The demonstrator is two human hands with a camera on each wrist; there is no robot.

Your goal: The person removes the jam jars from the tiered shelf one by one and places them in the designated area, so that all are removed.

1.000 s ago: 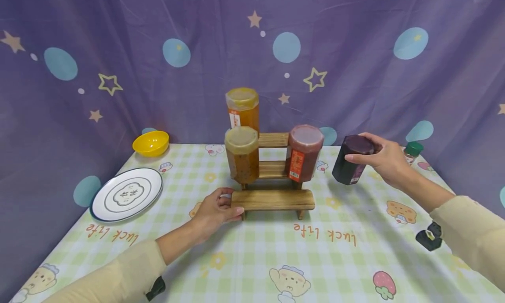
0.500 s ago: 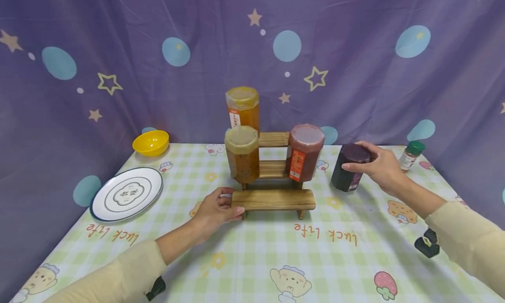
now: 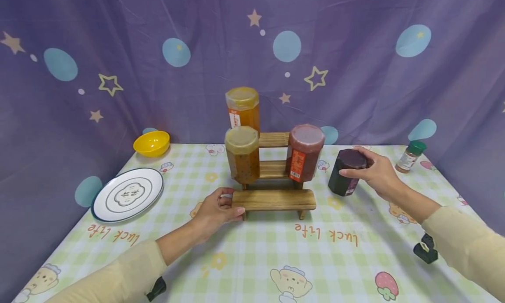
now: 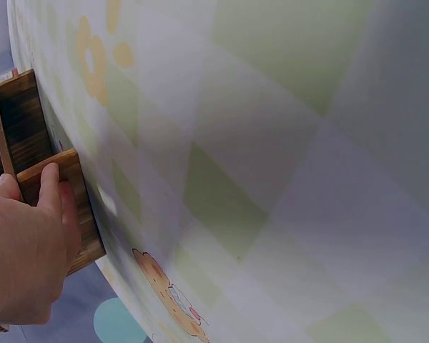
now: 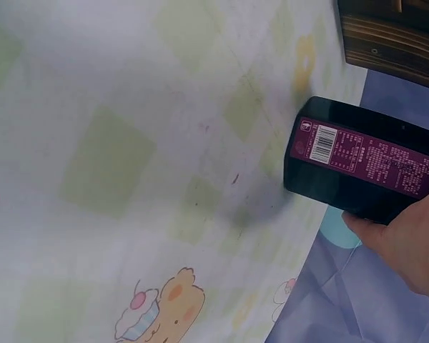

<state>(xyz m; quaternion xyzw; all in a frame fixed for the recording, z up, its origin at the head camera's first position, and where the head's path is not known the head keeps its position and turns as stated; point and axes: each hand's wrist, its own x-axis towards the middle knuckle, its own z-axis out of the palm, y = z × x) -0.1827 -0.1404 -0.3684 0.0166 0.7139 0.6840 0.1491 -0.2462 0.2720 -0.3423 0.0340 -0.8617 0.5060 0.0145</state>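
Note:
A wooden tiered stand [image 3: 273,200] is gripped at the left end of its lowest step by my left hand [image 3: 211,213]. In the left wrist view, the fingers of that hand [image 4: 32,243] lie on the wood [image 4: 79,207]. On the stand are an orange jar [image 3: 248,114], a yellowish jar [image 3: 242,160] and a red jar [image 3: 305,149]; the lowest step carries nothing. Right of it, my right hand [image 3: 378,171] holds a dark purple jar [image 3: 342,180] by its upper part. The right wrist view shows the label of this jar [image 5: 365,157]; whether its base touches the cloth I cannot tell.
A yellow bowl [image 3: 151,144] stands at the back left, with a white plate [image 3: 128,194] in front of it. A green-capped shaker [image 3: 410,157] is at the back right. Checked cloth [image 3: 236,268] covers the table, and a purple curtain [image 3: 355,97] hangs behind.
The right hand has brought the purple jar lower and slightly toward me and to the left, uncovering more of the shaker. My left hand keeps its grip on the stand.

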